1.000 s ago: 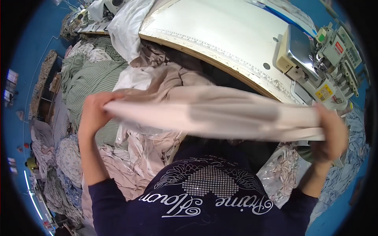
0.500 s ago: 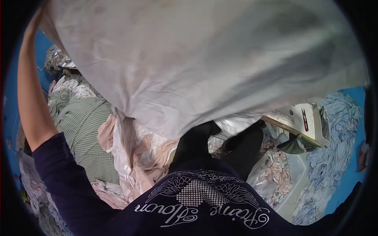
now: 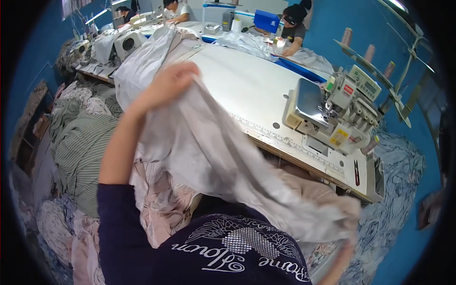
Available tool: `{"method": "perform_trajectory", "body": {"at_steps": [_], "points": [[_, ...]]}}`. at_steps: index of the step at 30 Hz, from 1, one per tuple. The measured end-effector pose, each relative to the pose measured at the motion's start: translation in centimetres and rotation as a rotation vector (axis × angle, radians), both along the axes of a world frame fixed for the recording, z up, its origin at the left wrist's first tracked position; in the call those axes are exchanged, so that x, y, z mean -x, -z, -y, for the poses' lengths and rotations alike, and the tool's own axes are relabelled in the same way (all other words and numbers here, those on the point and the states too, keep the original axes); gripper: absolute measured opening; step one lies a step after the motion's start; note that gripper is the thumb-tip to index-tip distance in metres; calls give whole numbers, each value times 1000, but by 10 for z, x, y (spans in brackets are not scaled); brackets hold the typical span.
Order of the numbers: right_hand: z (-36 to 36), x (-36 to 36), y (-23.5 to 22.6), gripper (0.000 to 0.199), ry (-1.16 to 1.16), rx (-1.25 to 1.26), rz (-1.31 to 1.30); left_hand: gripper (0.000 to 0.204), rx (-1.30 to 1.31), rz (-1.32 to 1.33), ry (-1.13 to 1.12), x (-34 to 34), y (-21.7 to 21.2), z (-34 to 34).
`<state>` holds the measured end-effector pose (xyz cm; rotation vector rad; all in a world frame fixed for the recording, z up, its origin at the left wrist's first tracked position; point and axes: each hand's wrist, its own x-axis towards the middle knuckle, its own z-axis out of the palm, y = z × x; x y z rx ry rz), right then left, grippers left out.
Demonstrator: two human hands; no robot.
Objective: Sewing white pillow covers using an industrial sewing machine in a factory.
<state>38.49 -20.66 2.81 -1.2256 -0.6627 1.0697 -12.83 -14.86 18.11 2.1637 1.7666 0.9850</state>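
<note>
A large pale grey-white cloth (image 3: 190,137) hangs in a slanting fold across the front of my body. My left hand (image 3: 173,85) is raised over the near left part of the table, its fingers closed on the cloth's upper edge. Low on the right, my right hand (image 3: 347,249) is at the other end of the cloth, which stretches between the two hands. Motion blur and fabric hide most of the right fingers. More whitish fabric (image 3: 142,64) lies over the table's left end, behind my left hand.
An overlock sewing machine (image 3: 337,111) with thread cones stands on the white table (image 3: 232,80). Red-handled thread snips (image 3: 356,173) lie at its right end. Striped green fabric (image 3: 85,152) is heaped left, bluish fabric (image 3: 396,175) right. Co-workers sit beyond, one (image 3: 294,31) at another machine.
The cloth, spread high across the view before, has come down into a narrower slanting fold, uncovering table and machine. My left hand has moved inward and down from the upper left; my right hand now shows.
</note>
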Motion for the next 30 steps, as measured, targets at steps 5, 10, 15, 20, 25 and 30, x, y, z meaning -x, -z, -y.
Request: {"method": "perform_trajectory", "body": {"at_steps": [5,10,15,20,25,30], "points": [[47,52,220,52,-58,463,-327,23,140,405,644,-84,76,10],[-46,104,228,47,-155,138,326,17,102,415,771,-156,120,1],[-98,153,286,44,-853,-176,853,16,270,403,800,-156,157,-13],[-91,181,251,52,-960,234,588,16,561,401,638,-146,188,-9],[-64,188,125,42,-841,-386,499,28,309,531,471,-156,200,-4],[-78,167,93,13,-781,-132,578,39,229,262,407,-137,208,-1]]}}
